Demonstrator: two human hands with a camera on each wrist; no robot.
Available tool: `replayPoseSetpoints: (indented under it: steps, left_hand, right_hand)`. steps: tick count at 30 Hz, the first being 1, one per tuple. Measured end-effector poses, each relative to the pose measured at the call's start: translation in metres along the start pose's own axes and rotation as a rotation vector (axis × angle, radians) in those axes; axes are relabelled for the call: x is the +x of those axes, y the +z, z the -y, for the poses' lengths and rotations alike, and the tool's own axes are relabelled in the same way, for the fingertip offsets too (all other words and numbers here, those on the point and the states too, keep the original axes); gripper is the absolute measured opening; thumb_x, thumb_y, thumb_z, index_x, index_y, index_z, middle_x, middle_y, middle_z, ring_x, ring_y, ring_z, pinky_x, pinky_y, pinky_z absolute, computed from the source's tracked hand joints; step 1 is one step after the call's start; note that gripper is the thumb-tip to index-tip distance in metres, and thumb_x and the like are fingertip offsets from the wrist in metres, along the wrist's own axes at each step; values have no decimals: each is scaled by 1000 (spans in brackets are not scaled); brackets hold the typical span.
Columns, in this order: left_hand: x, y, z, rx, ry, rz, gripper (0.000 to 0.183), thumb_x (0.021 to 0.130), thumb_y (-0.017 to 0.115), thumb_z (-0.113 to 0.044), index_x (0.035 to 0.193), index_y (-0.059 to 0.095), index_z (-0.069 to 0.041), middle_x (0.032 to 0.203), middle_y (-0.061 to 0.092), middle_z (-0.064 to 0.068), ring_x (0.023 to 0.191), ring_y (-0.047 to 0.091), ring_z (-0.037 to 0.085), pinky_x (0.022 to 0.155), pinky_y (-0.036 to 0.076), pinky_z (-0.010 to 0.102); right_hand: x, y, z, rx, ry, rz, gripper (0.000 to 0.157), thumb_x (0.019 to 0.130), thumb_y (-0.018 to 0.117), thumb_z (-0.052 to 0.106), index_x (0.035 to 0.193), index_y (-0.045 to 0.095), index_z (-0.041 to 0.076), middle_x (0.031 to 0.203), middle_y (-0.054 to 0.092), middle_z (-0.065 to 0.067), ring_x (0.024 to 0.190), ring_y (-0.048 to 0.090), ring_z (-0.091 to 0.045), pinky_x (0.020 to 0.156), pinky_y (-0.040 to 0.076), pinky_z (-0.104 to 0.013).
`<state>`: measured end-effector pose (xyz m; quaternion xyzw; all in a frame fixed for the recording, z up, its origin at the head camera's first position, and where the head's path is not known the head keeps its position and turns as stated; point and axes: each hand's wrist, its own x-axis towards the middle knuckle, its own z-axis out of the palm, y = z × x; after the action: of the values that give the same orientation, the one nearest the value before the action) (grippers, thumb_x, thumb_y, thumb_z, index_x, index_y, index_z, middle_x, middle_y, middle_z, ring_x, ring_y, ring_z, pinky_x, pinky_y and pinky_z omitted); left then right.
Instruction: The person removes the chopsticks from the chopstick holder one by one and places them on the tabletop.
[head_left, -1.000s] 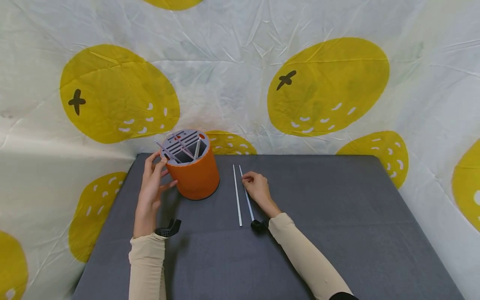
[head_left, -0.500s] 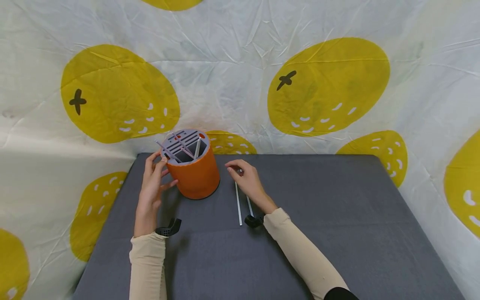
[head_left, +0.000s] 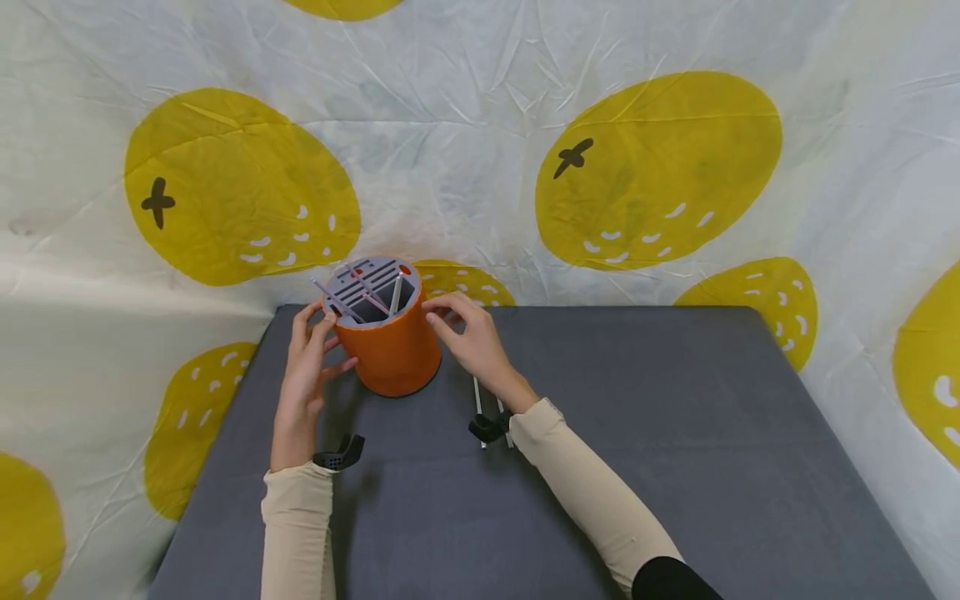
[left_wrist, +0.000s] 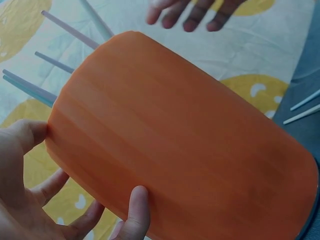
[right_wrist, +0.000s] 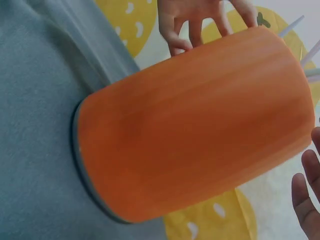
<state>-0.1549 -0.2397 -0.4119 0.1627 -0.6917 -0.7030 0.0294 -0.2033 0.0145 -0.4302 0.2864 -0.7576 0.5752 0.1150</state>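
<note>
A round orange holder (head_left: 397, 362) with a grey slotted top stands at the back left of the table. Several thin sticks (head_left: 395, 296) like chopsticks lean out of its openings. My left hand (head_left: 298, 396) rests against its left side, fingertips touching the rim and wall. At the right side of the rim is my right hand (head_left: 476, 342), its fingers loosely extended and nothing visible in them; the left wrist view shows those fingers apart from the wall. Two pale sticks (left_wrist: 302, 115) lie on the table, partly hidden under my right wrist in the head view.
Dark grey cloth covers the table (head_left: 675, 433). Behind it hangs a white curtain (head_left: 450, 167) printed with yellow fruit. Black wrist cameras (head_left: 341, 454) sit on both wrists, the right one just above the two table sticks.
My right hand has left the right-hand table stick and moved up and left to the holder's right side. My left hand has stayed at the holder.
</note>
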Motion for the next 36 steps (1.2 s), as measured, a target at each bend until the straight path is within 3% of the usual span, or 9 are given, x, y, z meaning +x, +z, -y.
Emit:
replayPoseSetpoints:
  steps: [7,15,30,36]
  left_hand:
    - [-1,3,-1,-5,-1,-18,58,94,55,-57,146,33,-41,145,36,-2,129,35,31,83,61,46]
    - [-1,3,1,-4,8,-8,59,95,55,-56,147,33,-39,142,37,-2,126,39,30,82,61,44]
    - [-2,1,1,-11,14,-7,60,94,56,-56,147,33,-38,138,39,-5,123,40,27,82,61,45]
    - [-1,0,1,-14,11,-8,60,94,57,-56,147,34,-37,136,41,-5,122,41,27,80,61,43]
  right_hand:
    - [12,9,14,-55,-52,38,27,96,65,27,121,66,17,117,62,1,104,55,-17,86,51,-26]
    - [21,18,19,-178,-78,23,25,94,68,27,117,69,17,110,59,-1,96,47,-23,84,34,-33]
    - [28,26,19,-159,-85,-21,16,95,67,25,108,71,17,107,60,-1,95,44,-18,78,36,-30]
    - [30,24,27,-73,-124,-86,18,97,63,24,112,69,15,112,64,-3,101,52,-22,85,46,-37]
